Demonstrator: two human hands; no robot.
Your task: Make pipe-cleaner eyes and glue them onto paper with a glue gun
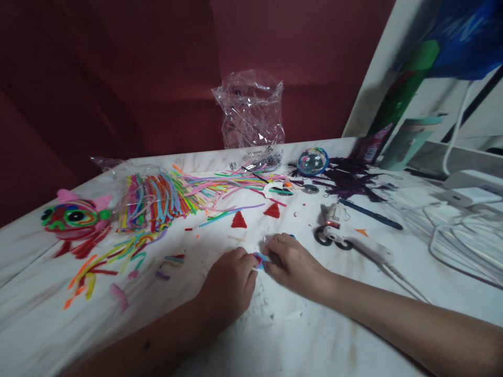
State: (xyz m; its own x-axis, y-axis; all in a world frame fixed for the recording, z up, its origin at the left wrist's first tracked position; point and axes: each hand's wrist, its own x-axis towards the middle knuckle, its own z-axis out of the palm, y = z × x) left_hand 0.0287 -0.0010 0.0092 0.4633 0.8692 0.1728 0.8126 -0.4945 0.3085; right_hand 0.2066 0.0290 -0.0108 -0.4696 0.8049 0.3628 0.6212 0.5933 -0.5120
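Low over the white marbled table (pixel 314 335), my left hand (pixel 231 280) and my right hand (pixel 293 262) meet at the middle. Both are closed, fingertips pinching a small blue and red piece (pixel 260 259) between them. Fingers cover most of it, so its exact kind is unclear. Just beyond my hands lie two fuzzy red triangles (pixel 238 220). To the right of my right hand rests a white glue gun (pixel 367 247), its cord trailing toward me. Black rings (pixel 324 235), perhaps scissor handles, show beside its front end.
Colourful pipe cleaners (pixel 153 201) spread across the left and back. An animal-like figure (pixel 76 220) stands far left. Behind are a clear plastic bag (pixel 253 118), a transparent ball (pixel 313 161) and dark purple strands (pixel 349 178). White cables (pixel 463 230) crowd the right side.
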